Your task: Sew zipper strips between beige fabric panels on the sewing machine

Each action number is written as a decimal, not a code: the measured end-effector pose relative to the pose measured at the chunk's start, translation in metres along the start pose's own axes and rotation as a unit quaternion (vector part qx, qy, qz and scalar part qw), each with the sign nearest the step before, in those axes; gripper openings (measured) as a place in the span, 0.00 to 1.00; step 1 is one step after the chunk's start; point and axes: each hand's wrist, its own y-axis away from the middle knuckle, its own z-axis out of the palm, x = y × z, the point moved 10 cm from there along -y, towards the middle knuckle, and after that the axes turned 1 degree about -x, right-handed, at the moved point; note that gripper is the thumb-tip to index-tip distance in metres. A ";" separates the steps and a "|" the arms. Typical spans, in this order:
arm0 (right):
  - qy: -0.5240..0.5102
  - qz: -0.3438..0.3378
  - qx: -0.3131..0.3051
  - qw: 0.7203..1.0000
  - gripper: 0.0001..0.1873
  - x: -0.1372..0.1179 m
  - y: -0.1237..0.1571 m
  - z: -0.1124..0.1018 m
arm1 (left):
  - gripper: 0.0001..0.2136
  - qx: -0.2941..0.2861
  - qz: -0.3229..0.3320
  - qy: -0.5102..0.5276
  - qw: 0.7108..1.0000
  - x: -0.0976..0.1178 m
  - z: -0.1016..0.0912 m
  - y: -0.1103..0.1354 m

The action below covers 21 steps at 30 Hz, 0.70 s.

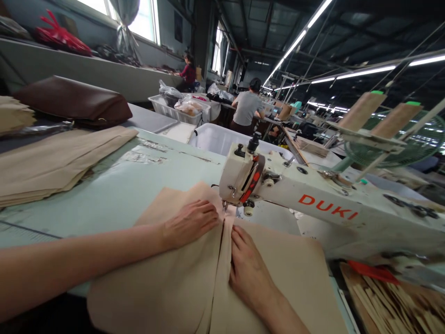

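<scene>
A beige fabric piece (163,290) lies over the table and passes beneath the needle of a white sewing machine (330,199). Down its middle runs a narrow dark line (219,257), a gap or a zip; I cannot tell which. My left hand (191,223) rests palm down on the fabric left of the needle, fingers extended and fingertips close to the presser foot (225,207). Right of the dark line, my right hand (251,269) has its fingers curled at the folded edge of the fabric, gripping it just in front of the foot.
Stacked beige pieces (52,162) and a dark brown leather-like item (73,99) lie at the left. Behind the machine stands a white bin (222,137). Thread cones (363,110) rise at the right, above a box of beige strips (385,301). Two people work farther back.
</scene>
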 end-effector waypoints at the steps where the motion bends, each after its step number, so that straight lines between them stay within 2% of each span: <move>1: -0.006 -0.006 -0.002 1.000 0.33 -0.001 0.000 -0.001 | 0.11 -0.005 -0.003 0.004 1.000 0.003 0.001 0.003; 3: -0.021 -0.017 -0.003 1.000 0.32 -0.004 0.000 -0.002 | 0.10 -0.005 -0.015 0.011 1.000 0.008 0.002 0.010; 6: -0.032 -0.019 0.006 0.999 0.31 -0.004 -0.001 -0.006 | 0.15 -0.002 -0.026 0.017 1.000 0.009 0.003 0.015; 13: -0.029 -0.028 0.010 0.999 0.30 -0.003 0.000 -0.005 | 0.17 -0.009 -0.008 0.019 1.000 0.004 0.007 0.014; 21: -0.018 -0.019 0.007 1.000 0.28 -0.002 0.001 -0.004 | 0.18 -0.023 0.017 0.014 0.999 0.014 0.008 0.023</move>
